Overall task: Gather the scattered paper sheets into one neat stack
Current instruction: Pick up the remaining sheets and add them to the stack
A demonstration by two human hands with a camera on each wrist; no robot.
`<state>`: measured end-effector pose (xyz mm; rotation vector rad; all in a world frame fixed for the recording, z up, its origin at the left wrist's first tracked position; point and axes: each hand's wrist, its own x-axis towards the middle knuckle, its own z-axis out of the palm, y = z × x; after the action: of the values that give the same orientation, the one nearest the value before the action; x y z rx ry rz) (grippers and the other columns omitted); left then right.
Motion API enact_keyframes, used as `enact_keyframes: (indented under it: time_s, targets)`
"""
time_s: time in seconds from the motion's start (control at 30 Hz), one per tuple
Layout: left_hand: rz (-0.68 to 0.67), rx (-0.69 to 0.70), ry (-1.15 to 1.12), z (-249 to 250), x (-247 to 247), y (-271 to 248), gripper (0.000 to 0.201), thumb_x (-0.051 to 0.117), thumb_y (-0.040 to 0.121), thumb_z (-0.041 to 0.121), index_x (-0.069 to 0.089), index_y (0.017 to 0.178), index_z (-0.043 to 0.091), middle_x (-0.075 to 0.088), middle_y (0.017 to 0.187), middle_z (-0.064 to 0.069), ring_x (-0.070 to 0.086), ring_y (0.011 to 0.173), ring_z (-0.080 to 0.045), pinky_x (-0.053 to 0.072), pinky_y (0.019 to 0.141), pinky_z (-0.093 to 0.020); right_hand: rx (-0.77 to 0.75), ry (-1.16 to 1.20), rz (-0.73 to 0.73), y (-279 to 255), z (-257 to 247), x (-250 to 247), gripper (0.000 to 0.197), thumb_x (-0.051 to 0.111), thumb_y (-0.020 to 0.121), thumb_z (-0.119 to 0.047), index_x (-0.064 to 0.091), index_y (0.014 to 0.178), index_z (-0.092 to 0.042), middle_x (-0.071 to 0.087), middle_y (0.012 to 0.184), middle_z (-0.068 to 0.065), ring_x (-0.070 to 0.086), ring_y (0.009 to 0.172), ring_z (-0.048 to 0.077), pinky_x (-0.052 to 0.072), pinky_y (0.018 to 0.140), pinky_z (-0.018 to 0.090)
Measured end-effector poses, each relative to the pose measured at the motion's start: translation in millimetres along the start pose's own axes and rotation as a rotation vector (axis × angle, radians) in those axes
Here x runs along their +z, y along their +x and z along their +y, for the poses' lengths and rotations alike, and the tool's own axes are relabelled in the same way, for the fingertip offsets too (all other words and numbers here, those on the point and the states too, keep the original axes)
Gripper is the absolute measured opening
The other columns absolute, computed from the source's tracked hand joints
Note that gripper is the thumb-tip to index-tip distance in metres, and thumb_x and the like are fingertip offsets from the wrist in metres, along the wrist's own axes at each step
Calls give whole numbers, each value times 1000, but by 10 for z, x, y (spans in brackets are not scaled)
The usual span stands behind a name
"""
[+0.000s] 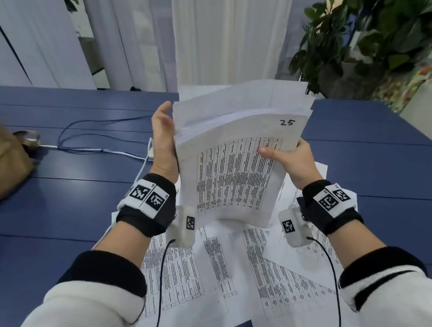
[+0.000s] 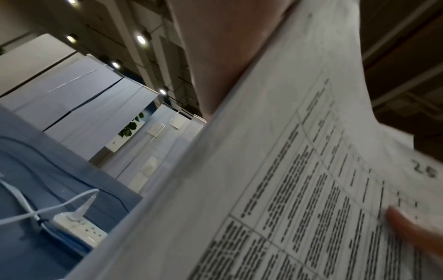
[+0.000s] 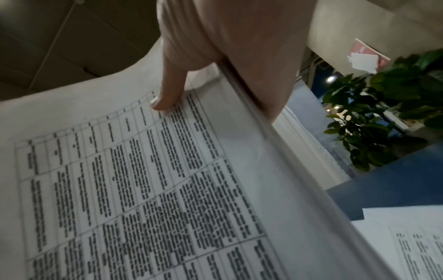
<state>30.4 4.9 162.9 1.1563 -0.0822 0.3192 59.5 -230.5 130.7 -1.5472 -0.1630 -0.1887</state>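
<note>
A thick stack of printed sheets stands almost upright above the blue table, its lower edge over loose sheets. The top sheet shows a table of text and a handwritten 25. My right hand grips the stack's right edge, thumb pressed on the front sheet, fingers hidden behind. My left hand lies flat with straight fingers against the stack's left edge. Several loose printed sheets lie spread on the table beneath the stack and between my forearms.
A brown bag sits at the table's left. Blue and white cables run to a white power strip left of my left hand. A leafy plant stands at the back right, white curtains behind.
</note>
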Motion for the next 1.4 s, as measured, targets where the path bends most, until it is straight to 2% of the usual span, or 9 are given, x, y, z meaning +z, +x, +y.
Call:
enact_keyframes:
  time_s: [0.13,0.27,0.37,0.47,0.67,0.87,1.07,1.27,1.4]
  targets:
    - [-57,123,10,34,52,-151,131,71,29,80,28,132,11,50,106,6,66,85,0,55,78,-23,33,9,13,-5,22,19,70,88,42,-31,65,103,-4,73,88,-4,71,85,12,56,74,26]
    - [-7,123,65,-58,1,-196,102,75,49,64,38,128,11,53,119,-12,58,99,-20,50,92,-44,47,18,36,-27,9,58,78,89,39,-39,64,104,-3,73,94,-1,71,91,17,58,79,32]
    - [-44,122,67,-94,-89,-165,109,77,42,68,36,128,17,53,113,-12,58,89,-17,53,68,-22,56,21,81,-30,20,39,49,82,62,-14,61,105,-4,71,94,0,70,84,10,56,79,32]
    - [-167,105,310,-210,-76,-204,98,86,53,39,28,130,23,51,122,-4,57,106,-9,54,85,-21,62,-17,83,-76,65,123,52,78,69,-6,54,114,-4,68,105,5,67,95,16,55,84,33]
    - [54,190,335,-274,140,-199,51,60,85,-1,32,125,11,50,111,5,57,94,1,54,88,-26,4,2,246,-160,92,184,24,63,83,0,56,95,-19,64,96,-4,62,96,19,51,91,37]
    - [-134,493,516,-96,66,-20,71,70,79,19,27,131,41,45,125,-9,56,107,-30,54,86,-40,-21,-20,215,-136,160,-6,28,64,83,1,57,91,-25,66,96,-5,64,94,19,50,91,39]
    - [-183,584,799,7,-57,132,30,72,76,27,60,103,22,52,101,20,49,96,13,47,80,-16,-29,-18,177,-106,163,-23,27,63,83,1,58,95,-23,66,97,-5,64,93,15,50,87,35]
    - [-257,429,760,151,-47,178,36,76,71,22,56,101,25,56,101,18,54,93,-7,51,81,-30,-33,-11,157,-108,163,-38,24,63,84,-1,58,99,-20,66,100,-5,64,96,16,52,86,32]
    - [-245,531,823,180,-63,182,31,77,73,19,64,102,17,60,102,1,56,98,-19,51,74,-20,-19,-15,158,-95,175,-45,24,64,84,-3,58,98,-22,66,102,-2,64,100,22,52,88,36]
